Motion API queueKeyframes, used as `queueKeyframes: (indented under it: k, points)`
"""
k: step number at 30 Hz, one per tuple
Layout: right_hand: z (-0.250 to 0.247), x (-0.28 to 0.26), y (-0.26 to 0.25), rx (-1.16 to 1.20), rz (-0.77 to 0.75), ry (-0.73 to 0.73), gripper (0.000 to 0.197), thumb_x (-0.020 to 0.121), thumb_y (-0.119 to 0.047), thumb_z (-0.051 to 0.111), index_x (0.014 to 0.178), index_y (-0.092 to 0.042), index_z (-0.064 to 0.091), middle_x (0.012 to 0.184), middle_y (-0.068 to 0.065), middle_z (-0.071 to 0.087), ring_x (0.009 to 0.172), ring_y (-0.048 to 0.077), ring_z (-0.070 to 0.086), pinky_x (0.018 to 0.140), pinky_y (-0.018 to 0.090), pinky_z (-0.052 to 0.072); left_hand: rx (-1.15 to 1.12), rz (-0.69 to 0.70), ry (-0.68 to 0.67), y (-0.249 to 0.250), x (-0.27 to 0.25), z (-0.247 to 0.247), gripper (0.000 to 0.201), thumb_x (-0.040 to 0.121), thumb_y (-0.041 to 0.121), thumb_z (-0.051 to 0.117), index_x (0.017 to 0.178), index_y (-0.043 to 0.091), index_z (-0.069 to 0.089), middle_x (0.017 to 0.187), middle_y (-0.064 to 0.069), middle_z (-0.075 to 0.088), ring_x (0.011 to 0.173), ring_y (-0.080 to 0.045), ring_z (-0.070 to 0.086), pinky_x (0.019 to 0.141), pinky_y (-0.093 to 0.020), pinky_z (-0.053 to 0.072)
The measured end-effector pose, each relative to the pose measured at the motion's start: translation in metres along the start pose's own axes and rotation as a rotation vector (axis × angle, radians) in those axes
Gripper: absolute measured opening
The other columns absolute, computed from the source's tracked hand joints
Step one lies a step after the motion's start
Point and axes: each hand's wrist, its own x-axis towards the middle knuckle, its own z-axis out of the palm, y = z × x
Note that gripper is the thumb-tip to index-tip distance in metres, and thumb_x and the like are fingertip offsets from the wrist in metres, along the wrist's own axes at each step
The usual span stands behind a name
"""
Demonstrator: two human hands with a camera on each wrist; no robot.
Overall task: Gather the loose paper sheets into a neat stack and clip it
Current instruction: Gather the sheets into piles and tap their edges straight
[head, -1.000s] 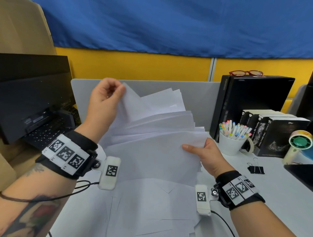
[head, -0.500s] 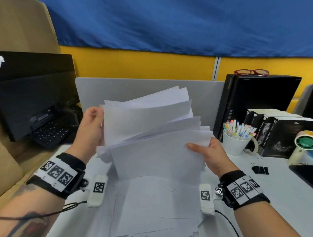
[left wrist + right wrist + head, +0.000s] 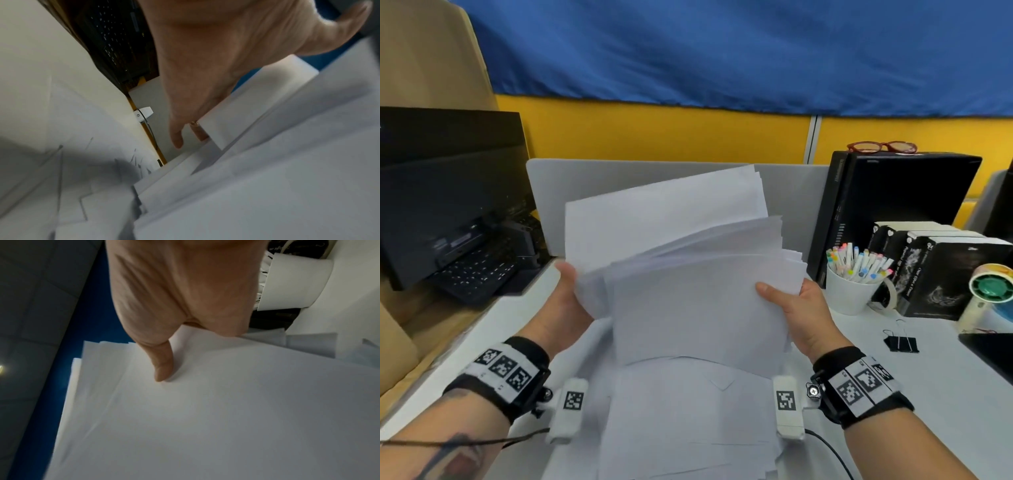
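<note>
1. My left hand (image 3: 566, 301) gripped the left edge of the paper sheets (image 3: 688, 260), thumb in front, fingers behind.
2. The sheets stood between my hands, fanned and uneven along the top, above more loose sheets (image 3: 688, 421) lying on the desk (image 3: 945, 394).
3. My right hand (image 3: 799, 308) pinched the right edge, thumb pressed on the front sheet.
4. Right of that hand lay a black binder clip (image 3: 900, 342), near a white mug of markers (image 3: 851, 287).

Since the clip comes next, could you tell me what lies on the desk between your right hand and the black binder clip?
Nothing: in the head view, only bare white desk separates the right hand, gripping the paper stack, from the binder clip.
</note>
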Motion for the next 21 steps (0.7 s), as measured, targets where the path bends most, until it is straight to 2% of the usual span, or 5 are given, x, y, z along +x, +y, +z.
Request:
queueKeyframes:
  k: [4, 7, 11, 19, 21]
  points:
    - [0.000, 0.001, 0.002, 0.023, 0.022, 0.033, 0.022, 0.086, -0.005, 0.075, 0.105, -0.015, 0.071, 0.101, 0.006, 0.078, 0.097, 0.029, 0.074, 0.083, 0.042, 0.058, 0.119, 0.026, 0.024, -0.011, 0.005, -0.002, 0.059, 0.086, 0.057, 0.071, 0.141, 0.057, 0.050, 0.139, 0.031, 0.060, 0.127, 0.007, 0.058, 0.107, -0.017, 0.046]
    - [-0.002, 0.001, 0.001, 0.051, 0.025, 0.039, 0.024, 0.086, -0.005, 0.074, 0.108, -0.013, 0.070, 0.105, 0.008, 0.077, 0.099, 0.030, 0.073, 0.085, 0.043, 0.058, 0.264, 0.126, 0.007, -0.005, 0.011, 0.006, 0.090, 0.069, 0.039, 0.091, 0.148, 0.024, 0.050, 0.140, 0.002, 0.066, 0.132, -0.023, 0.061, 0.106, -0.041, 0.051]
    - [-0.001, -0.003, -0.002, 0.053, -0.002, -0.008, 0.029, 0.084, -0.008, 0.075, 0.112, -0.011, 0.070, 0.109, 0.010, 0.076, 0.101, 0.030, 0.073, 0.088, 0.044, 0.057, 0.227, 0.224, 0.137, 0.002, 0.019, 0.019, 0.072, 0.066, 0.007, 0.094, 0.131, 0.014, 0.064, 0.123, -0.002, 0.075, 0.114, -0.022, 0.072, 0.085, -0.031, 0.062]
    - [-0.009, -0.008, -0.020, -0.105, -0.011, -0.245, 0.050, 0.065, -0.005, 0.084, 0.113, -0.008, 0.071, 0.110, 0.011, 0.076, 0.103, 0.030, 0.073, 0.089, 0.041, 0.058, 0.239, 0.048, -0.104, -0.006, 0.006, 0.010, 0.093, 0.044, 0.038, 0.102, 0.126, 0.017, 0.066, 0.119, -0.004, 0.077, 0.110, -0.021, 0.074, 0.082, -0.028, 0.061]
    - [-0.007, -0.010, -0.022, -0.090, -0.024, -0.249, 0.046, 0.067, 0.000, 0.082, 0.112, -0.009, 0.071, 0.109, 0.012, 0.076, 0.102, 0.029, 0.073, 0.087, 0.040, 0.059, 0.284, 0.067, -0.090, -0.008, 0.005, 0.017, 0.083, 0.052, 0.027, 0.102, 0.127, 0.017, 0.066, 0.121, -0.004, 0.077, 0.113, -0.022, 0.072, 0.084, -0.028, 0.061]
